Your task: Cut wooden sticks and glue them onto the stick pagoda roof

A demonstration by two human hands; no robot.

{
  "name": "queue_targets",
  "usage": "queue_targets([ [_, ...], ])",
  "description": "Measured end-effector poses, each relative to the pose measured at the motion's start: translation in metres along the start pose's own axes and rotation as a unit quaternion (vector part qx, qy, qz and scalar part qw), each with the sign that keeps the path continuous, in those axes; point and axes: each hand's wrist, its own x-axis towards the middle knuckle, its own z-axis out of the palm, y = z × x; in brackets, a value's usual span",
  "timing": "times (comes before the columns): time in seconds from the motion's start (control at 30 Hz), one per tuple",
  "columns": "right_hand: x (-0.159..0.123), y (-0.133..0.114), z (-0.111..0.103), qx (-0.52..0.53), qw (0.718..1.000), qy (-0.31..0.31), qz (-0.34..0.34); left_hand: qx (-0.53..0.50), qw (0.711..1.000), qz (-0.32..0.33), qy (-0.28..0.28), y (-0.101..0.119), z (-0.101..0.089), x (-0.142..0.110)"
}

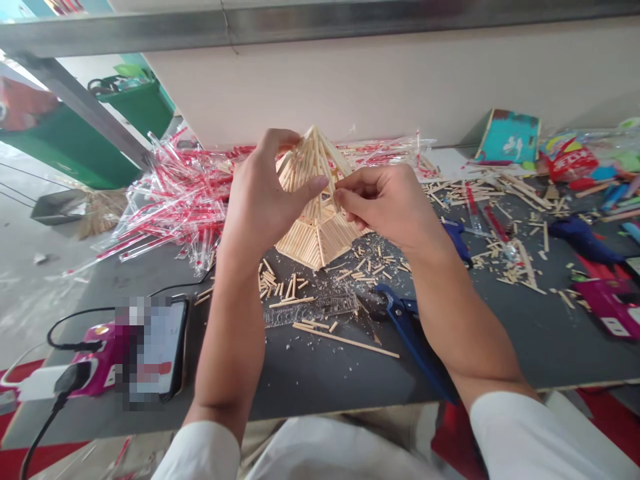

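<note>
A peaked model roof [299, 241] built of thin wooden sticks stands on the dark table, a steep pointed tier above a wider sloping one. My left hand [263, 203] is curved around the left side of the upper tier, with the thumb across its front and the fingers behind. At the right side of that tier, my right hand [393, 200] is closed in a pinch against the sticks. What lies between its fingertips is too small to make out. Below the model are short cut sticks [293, 287], a clear ruler [310, 309] and a blue-handled cutter [405, 327].
Red-and-clear plastic wrappers [175, 200] pile up at the left. A phone [165, 347] and a magenta power strip [97, 347] with cables lie front left. Stick scraps, a blue glue gun [583, 240] and another magenta strip [607, 307] are right. A metal bar [320, 23] crosses above.
</note>
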Motion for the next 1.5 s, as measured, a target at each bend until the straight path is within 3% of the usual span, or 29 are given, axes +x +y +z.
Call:
queue_targets([
  [0.23,-0.002,-0.001,-0.011,-0.034,0.999,-0.01,-0.029,-0.017,1.0,-0.003,-0.004,0.001,0.0,-0.001],
  [0.5,0.0,-0.005,0.006,-0.083,0.989,0.093,-0.077,-0.009,1.0,0.006,-0.005,0.002,0.0,0.0],
  [0.97,-0.003,0.004,-0.016,-0.082,0.996,-0.02,-0.032,0.0,1.0,0.01,-0.002,-0.001,0.0,0.001],
  [1.17,-0.001,0.004,-0.005,-0.068,0.997,0.033,-0.023,-0.014,1.0,-0.013,-0.022,0.0,0.0,0.002],
  [1.33,0.0,0.011,-0.012,-0.057,0.998,-0.012,-0.017,-0.015,1.0,0.003,-0.008,-0.001,0.0,0.002],
  [1.5,0.001,0.007,-0.018,-0.068,0.997,-0.017,-0.022,-0.006,1.0,0.008,0.001,-0.001,0.001,0.001],
])
